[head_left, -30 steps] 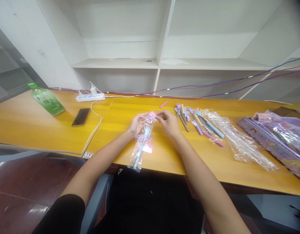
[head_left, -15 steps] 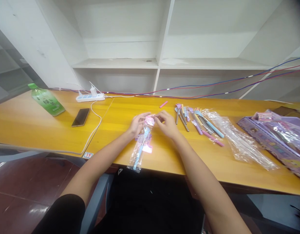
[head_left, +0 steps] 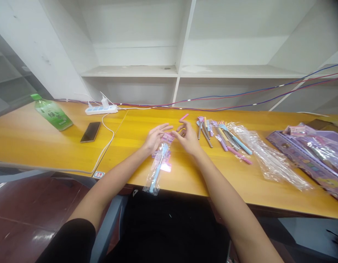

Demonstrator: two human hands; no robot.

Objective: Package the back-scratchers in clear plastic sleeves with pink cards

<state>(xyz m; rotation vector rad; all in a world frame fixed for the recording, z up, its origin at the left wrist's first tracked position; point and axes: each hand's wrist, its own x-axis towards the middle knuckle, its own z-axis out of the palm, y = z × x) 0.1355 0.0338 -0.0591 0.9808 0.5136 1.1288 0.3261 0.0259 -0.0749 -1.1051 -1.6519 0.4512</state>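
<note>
A clear bag with a light blue hand-shaped scratcher (head_left: 157, 171) lies at the table's front edge, its lower end over the edge. The pink card (head_left: 167, 137) at its top sits between my hands. My left hand (head_left: 155, 138) is at the card's left side, fingers spread and thumb low. On the right, my right hand (head_left: 187, 137) has its fingers curved and apart, with the thumb tip close to the card. More pink and purple cards (head_left: 166, 167) lie under and beside the bag. Whether either hand touches the card is hard to tell.
Several scratchers (head_left: 226, 137) lie right of my hands, beside clear bags (head_left: 270, 157) and a purple tray (head_left: 297, 160) of packed items. A pink stick (head_left: 183, 117) lies behind. At left are a phone (head_left: 91, 132), a green bottle (head_left: 53, 115) and a power strip (head_left: 101, 109).
My right hand's fingers have opened and lifted from the card. My left fingers have spread out more. The pink card's top has tilted down slightly, and the bag stays in nearly the same place.
</note>
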